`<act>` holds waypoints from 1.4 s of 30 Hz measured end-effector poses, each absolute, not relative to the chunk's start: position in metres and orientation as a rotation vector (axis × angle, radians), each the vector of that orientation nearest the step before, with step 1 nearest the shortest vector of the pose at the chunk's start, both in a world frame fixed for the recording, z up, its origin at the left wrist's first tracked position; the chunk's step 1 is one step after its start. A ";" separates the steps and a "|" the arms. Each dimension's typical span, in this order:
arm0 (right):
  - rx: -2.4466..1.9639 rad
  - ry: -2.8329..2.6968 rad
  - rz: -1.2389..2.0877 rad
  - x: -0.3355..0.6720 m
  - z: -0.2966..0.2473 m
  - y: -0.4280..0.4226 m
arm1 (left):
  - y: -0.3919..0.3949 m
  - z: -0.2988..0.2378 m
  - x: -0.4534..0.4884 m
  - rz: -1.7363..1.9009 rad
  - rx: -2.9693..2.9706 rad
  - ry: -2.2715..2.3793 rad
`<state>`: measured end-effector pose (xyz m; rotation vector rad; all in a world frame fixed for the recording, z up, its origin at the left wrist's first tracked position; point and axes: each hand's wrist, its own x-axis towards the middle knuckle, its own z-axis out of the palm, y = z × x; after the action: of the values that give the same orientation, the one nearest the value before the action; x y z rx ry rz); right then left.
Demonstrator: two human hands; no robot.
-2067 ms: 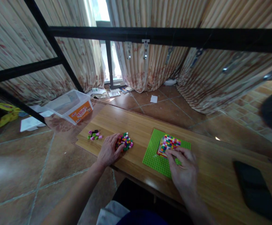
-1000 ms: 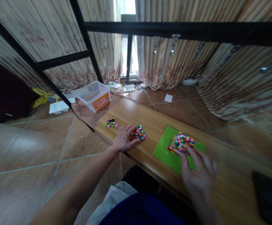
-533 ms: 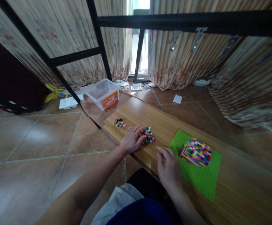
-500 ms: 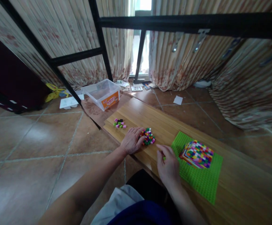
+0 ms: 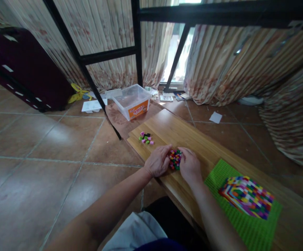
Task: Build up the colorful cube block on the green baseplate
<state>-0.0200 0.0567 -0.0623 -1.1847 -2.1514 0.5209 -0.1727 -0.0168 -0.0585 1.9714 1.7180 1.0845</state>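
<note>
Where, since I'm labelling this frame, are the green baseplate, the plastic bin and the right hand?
Green baseplate (image 5: 220,173): head view, bare studded surface.
Plastic bin (image 5: 138,110): head view, orange wall label.
Right hand (image 5: 191,166): head view, back of the hand.

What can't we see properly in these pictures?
Head view:
Edges of the brick pile: covered by the left hand and right hand.
Whether the right hand grips a brick: its back hides that.
Near end of the green board: cut off by the bottom edge.
Words on the orange label: too small and blurry.
</note>
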 end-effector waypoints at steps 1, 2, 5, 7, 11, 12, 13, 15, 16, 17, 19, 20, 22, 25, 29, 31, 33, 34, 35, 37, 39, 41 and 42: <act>-1.175 -2.145 0.527 -0.018 -0.063 0.054 | -0.017 -0.059 -0.173 1.086 1.972 1.719; -1.170 -2.138 0.534 -0.016 -0.063 0.051 | -0.017 -0.059 -0.173 1.086 1.972 1.720; -1.178 -2.109 0.573 -0.008 -0.062 0.045 | -0.017 -0.060 -0.173 1.085 1.974 1.717; -1.173 -2.086 0.617 -0.002 -0.061 0.043 | -0.017 -0.060 -0.173 1.086 1.975 1.711; -1.187 -2.031 0.681 0.012 -0.059 0.041 | -0.017 -0.060 -0.173 1.086 1.977 1.706; -1.200 -2.020 0.683 0.015 -0.059 0.041 | -0.017 -0.059 -0.173 1.085 1.978 1.705; -1.212 -2.012 0.682 0.017 -0.058 0.041 | -0.016 -0.059 -0.173 1.084 1.980 1.703; -1.235 -2.010 0.682 0.018 -0.057 0.041 | -0.016 -0.059 -0.173 1.079 1.988 1.701; -1.242 -2.016 0.685 0.017 -0.057 0.042 | -0.016 -0.059 -0.173 1.076 1.993 1.701; -1.246 -2.028 0.685 0.015 -0.055 0.042 | -0.016 -0.059 -0.173 1.075 1.996 1.704; -1.253 -2.070 0.653 0.009 -0.053 0.042 | -0.016 -0.059 -0.173 1.070 1.998 1.710; -1.260 -2.099 0.616 0.006 -0.051 0.042 | -0.016 -0.059 -0.173 1.068 1.997 1.711; -1.286 -2.164 0.525 -0.001 -0.049 0.042 | -0.016 -0.059 -0.173 1.064 1.995 1.710; -1.320 -2.219 0.427 -0.008 -0.050 0.041 | -0.016 -0.060 -0.173 1.066 1.995 1.714; -1.304 -2.182 0.375 -0.010 -0.057 0.040 | -0.016 -0.060 -0.173 1.073 1.995 1.718; -1.289 -2.164 0.368 -0.009 -0.059 0.039 | -0.016 -0.059 -0.174 1.077 1.990 1.717; -1.281 -2.164 0.370 -0.009 -0.058 0.038 | -0.015 -0.059 -0.173 1.074 1.982 1.720; -1.282 -2.165 0.375 -0.009 -0.056 0.037 | -0.015 -0.059 -0.173 1.070 1.978 1.720; -1.285 -2.159 0.387 -0.009 -0.053 0.036 | -0.015 -0.059 -0.173 1.067 1.973 1.722; -1.292 -2.113 0.436 -0.009 -0.047 0.032 | -0.015 -0.059 -0.173 1.062 1.966 1.726; -1.273 -2.043 0.524 -0.008 -0.039 0.025 | -0.015 -0.059 -0.173 1.058 1.971 1.723; -1.240 -1.975 0.637 -0.007 -0.034 0.015 | -0.015 -0.060 -0.173 1.052 1.984 1.722; -1.229 -1.937 0.697 -0.007 -0.031 0.010 | -0.015 -0.060 -0.173 1.050 1.988 1.726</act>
<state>-0.0067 0.0098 -0.0313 -1.2293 -1.9375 0.6966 -0.1733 -0.0148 -0.0601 1.9885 1.7258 1.0496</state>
